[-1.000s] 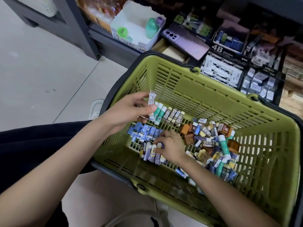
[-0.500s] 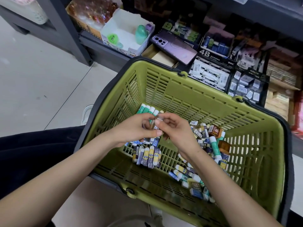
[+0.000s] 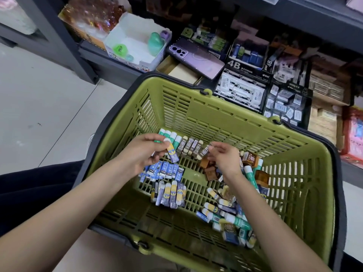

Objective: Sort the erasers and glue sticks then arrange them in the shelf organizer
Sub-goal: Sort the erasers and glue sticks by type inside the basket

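A green basket holds erasers and glue sticks. My left hand pinches a purple-and-yellow eraser above a row of blue erasers. My right hand hovers with loosely curled fingers beside a 2B eraser at the end of a row of 2B erasers; whether it holds that eraser I cannot tell. Green glue sticks stand in a row at the far side. More purple-and-yellow erasers lie in a row nearer me. An unsorted pile fills the right side.
Behind the basket, shelf boxes hold 4B erasers, small white erasers and a white box with green items. A purple phone lies on the shelf. Grey floor is to the left.
My hands have parted. The left hand now holds a purple-and-yellow eraser, and the right hand has moved to the end of the 2B row. The view shifted slightly toward the shelf.
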A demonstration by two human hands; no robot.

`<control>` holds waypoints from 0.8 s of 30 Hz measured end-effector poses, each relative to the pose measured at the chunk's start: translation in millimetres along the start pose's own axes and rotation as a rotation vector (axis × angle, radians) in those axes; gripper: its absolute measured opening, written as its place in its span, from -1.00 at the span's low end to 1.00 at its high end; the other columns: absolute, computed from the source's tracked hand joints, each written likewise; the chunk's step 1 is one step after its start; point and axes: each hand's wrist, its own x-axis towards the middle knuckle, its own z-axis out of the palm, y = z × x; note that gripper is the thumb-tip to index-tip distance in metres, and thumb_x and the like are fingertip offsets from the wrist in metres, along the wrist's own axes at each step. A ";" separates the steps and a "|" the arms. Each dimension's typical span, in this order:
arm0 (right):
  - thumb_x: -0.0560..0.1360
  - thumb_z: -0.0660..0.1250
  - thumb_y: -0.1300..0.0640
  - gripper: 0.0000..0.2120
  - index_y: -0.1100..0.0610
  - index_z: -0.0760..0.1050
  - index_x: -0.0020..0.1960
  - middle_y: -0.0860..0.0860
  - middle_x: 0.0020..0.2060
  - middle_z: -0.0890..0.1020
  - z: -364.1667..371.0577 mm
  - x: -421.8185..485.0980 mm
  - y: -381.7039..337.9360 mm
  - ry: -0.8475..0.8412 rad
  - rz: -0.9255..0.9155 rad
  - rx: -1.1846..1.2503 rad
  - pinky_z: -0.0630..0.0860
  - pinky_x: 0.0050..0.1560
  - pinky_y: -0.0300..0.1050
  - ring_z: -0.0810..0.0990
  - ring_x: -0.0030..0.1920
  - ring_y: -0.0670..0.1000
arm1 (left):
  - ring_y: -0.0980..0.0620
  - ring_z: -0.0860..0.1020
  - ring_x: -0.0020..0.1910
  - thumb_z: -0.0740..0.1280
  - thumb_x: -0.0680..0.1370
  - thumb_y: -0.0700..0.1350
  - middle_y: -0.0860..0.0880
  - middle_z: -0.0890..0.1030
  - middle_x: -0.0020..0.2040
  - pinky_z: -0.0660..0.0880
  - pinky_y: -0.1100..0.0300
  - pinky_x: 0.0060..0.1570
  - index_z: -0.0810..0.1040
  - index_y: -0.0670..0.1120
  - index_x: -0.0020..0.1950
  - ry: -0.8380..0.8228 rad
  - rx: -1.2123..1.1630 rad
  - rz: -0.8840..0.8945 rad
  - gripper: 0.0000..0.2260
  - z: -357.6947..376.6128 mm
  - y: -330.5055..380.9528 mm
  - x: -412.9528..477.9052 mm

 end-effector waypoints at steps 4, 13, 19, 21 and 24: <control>0.48 0.41 0.13 -0.76 0.24 0.59 0.09 0.14 -0.01 0.67 21.8 25.2 2.2 0.038 -0.025 -0.163 0.55 0.09 0.05 0.63 0.01 0.10 | 0.16 0.49 -0.45 0.42 0.47 -0.26 0.00 0.63 -0.37 0.40 0.37 -0.52 0.59 -0.07 -0.09 0.005 0.038 0.022 -0.90 0.3 4.4 4.9; 0.50 0.38 0.01 -0.78 0.13 0.58 0.06 -0.01 -0.07 0.67 50.2 37.8 20.0 0.217 -0.152 -0.438 0.34 -0.25 -0.19 0.59 0.02 0.05 | 0.19 0.51 -0.50 0.42 0.47 -0.25 -0.01 0.64 -0.36 0.39 0.37 -0.54 0.61 -0.05 -0.10 0.011 -0.011 -0.005 -0.89 3.2 4.3 13.4; 0.52 0.34 -0.01 -0.78 0.13 0.60 0.01 0.00 -0.13 0.67 39.9 14.3 3.2 0.244 -0.326 -0.513 0.40 -0.09 -0.14 0.56 -0.02 0.03 | 0.19 0.51 -0.50 0.42 0.46 -0.26 -0.01 0.64 -0.35 0.38 0.37 -0.55 0.60 -0.06 -0.08 0.007 -0.003 -0.015 -0.88 4.7 3.7 13.6; 0.54 0.31 0.02 -0.82 0.10 0.61 -0.07 -0.03 -0.23 0.65 35.6 -4.8 -11.4 0.014 -0.339 -0.219 0.46 -0.21 -0.17 0.57 -0.20 -0.08 | 0.20 0.49 -0.52 0.42 0.47 -0.26 0.01 0.63 -0.38 0.38 0.38 -0.55 0.60 -0.07 -0.08 -0.006 0.014 -0.005 -0.89 6.2 3.5 13.4; 0.49 0.38 0.17 -0.93 0.12 0.59 -0.03 -0.04 -0.32 0.63 33.3 -33.3 -28.7 -0.375 -0.186 0.112 0.47 -0.39 -0.28 0.55 -0.36 -0.17 | 0.20 0.47 -0.52 0.42 0.48 -0.24 0.01 0.60 -0.38 0.37 0.39 -0.53 0.60 -0.08 -0.06 -0.052 0.075 0.014 -0.90 10.0 2.9 11.1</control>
